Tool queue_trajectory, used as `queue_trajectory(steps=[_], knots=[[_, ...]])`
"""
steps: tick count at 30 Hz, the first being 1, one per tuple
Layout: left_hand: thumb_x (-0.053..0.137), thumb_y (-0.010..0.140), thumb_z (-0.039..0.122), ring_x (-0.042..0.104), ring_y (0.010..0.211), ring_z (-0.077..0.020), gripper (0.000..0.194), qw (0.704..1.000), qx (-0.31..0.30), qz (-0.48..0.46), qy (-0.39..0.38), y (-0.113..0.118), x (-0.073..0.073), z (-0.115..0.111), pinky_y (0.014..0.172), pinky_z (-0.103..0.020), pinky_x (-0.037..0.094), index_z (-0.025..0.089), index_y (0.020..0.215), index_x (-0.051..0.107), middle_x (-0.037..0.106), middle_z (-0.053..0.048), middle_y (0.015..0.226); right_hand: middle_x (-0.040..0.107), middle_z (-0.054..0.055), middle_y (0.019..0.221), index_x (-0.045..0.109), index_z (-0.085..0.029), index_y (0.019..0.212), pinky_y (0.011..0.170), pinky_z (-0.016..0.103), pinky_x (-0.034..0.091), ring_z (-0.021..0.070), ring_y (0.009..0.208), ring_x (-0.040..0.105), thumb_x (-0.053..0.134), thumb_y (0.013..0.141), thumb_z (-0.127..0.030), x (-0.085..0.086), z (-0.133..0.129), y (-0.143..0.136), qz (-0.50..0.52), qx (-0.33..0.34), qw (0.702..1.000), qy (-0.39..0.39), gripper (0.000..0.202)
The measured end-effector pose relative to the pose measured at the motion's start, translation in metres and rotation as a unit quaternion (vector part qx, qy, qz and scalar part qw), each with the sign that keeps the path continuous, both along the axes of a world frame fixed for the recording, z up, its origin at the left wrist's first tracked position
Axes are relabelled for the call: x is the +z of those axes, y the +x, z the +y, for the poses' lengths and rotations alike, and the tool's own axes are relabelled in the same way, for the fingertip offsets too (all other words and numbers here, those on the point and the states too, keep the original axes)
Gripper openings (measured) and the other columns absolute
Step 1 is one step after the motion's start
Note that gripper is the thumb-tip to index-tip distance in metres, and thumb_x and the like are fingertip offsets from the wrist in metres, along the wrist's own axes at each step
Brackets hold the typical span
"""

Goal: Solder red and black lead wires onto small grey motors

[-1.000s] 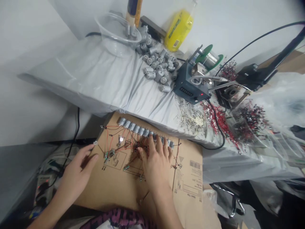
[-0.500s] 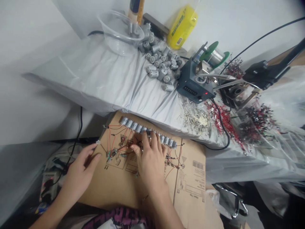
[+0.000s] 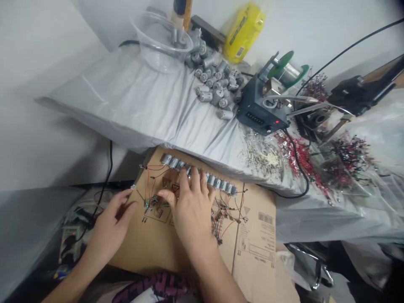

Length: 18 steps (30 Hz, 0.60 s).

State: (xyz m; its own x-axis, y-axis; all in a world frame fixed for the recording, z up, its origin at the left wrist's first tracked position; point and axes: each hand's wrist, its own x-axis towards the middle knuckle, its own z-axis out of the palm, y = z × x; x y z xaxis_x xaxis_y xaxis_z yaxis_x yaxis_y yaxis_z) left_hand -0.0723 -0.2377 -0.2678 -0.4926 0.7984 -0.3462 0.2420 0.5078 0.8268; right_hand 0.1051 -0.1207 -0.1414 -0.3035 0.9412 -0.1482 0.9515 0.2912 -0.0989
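A row of small grey cylindrical motors (image 3: 217, 183) with thin red and black wires (image 3: 224, 206) lies on a cardboard box (image 3: 142, 244). My right hand (image 3: 192, 210) is laid palm down over the middle of the row. Its fingers are spread, with the fingertips on or just above the motors and wires, hiding some of them. At the box's left edge, my left hand (image 3: 113, 221) has thumb and forefinger apart, with nothing visible between them. Its forefinger is close to a small metal wire end (image 3: 133, 187); I cannot tell whether they touch.
On the white-covered table (image 3: 126, 101) behind are a pile of loose motors (image 3: 217, 82), a clear plastic tub (image 3: 160, 59) and a yellow package (image 3: 244, 33). To the right stand a dark blue machine (image 3: 257, 107) with a solder spool (image 3: 288, 69) and heaps of red and black wire clippings (image 3: 296, 158).
My right hand has shifted left along the row, uncovering more wires on its right. My left hand stays near the box edge. The whole view has moved slightly.
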Motion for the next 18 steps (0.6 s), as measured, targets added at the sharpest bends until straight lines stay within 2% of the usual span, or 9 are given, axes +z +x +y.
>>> queue_trajectory(steps=[5,12,15,18], knots=[[0.060,0.087,0.068,0.073,0.118,-0.0372,0.065,1.000,0.013,-0.015,-0.003,0.000,0.001,0.001,0.105,-0.054,0.058,0.024,0.135,0.062,0.074,-0.012,0.123,0.040,0.017,0.172,0.045,-0.016,0.164,0.118,0.072,0.044,0.0426,0.159,0.036,0.026,0.101,-0.082,-0.003,0.006,-0.018,0.005,0.017,1.000,-0.022,0.094],[0.061,0.085,0.068,0.073,0.118,-0.0359,0.064,1.000,0.016,-0.023,0.000,0.001,0.004,0.003,0.102,-0.051,0.060,0.024,0.132,0.063,0.074,-0.010,0.123,0.042,0.020,0.170,0.047,-0.014,0.163,0.118,0.075,0.041,0.0447,0.158,0.037,0.027,0.103,-0.081,-0.003,0.006,-0.025,0.011,0.015,1.000,-0.008,0.092],[0.059,0.086,0.069,0.072,0.120,-0.0364,0.066,1.000,0.009,-0.026,0.002,0.001,0.005,0.003,0.105,-0.053,0.058,0.023,0.133,0.062,0.073,-0.012,0.125,0.041,0.019,0.171,0.041,-0.014,0.167,0.118,0.075,0.041,0.0445,0.158,0.036,0.023,0.106,-0.077,-0.005,0.006,-0.036,0.023,0.032,0.999,0.005,0.089],[0.057,0.087,0.068,0.072,0.120,-0.0359,0.065,1.000,0.001,-0.013,0.002,0.000,0.006,0.004,0.105,-0.053,0.058,0.022,0.133,0.062,0.074,-0.012,0.125,0.042,0.020,0.170,0.040,-0.011,0.166,0.120,0.074,0.039,0.0443,0.156,0.037,0.028,0.105,-0.078,-0.012,0.008,-0.048,0.033,0.058,0.998,0.008,0.092]])
